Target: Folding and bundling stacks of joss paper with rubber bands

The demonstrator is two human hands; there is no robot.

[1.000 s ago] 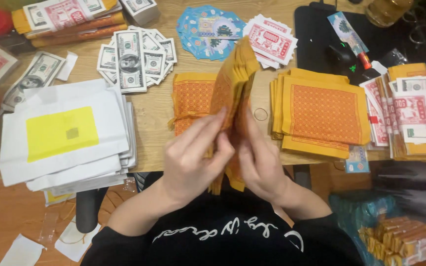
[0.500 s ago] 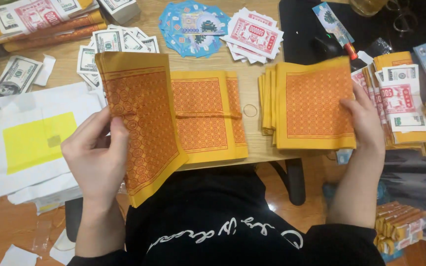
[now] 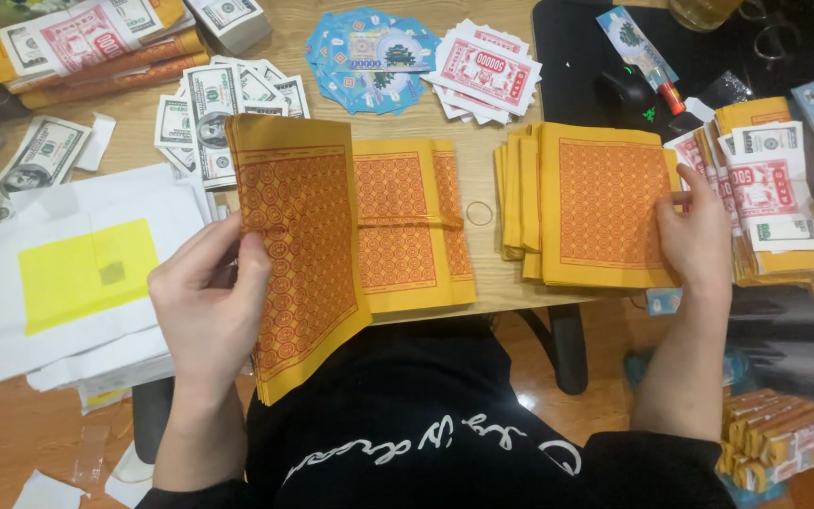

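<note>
My left hand grips a thick sheaf of yellow paper sheets with orange patterned centres, held tilted over the table's near edge. Beside it lies a bundle of the same sheets bound by a rubber band. My right hand rests on the right edge of a loose stack of the yellow-orange sheets, fingers on its top sheet. A loose rubber band lies between the bundle and the stack.
White envelopes with a yellow panel pile at the left. Mock banknotes, round blue cards and red-white notes lie at the back of the wooden table. Banded note bundles sit right, more in a bin.
A second ago both hands held the sheaf upright on its edge. My left hand has since carried it left and laid it flatter; my right hand moved to the right stack.
</note>
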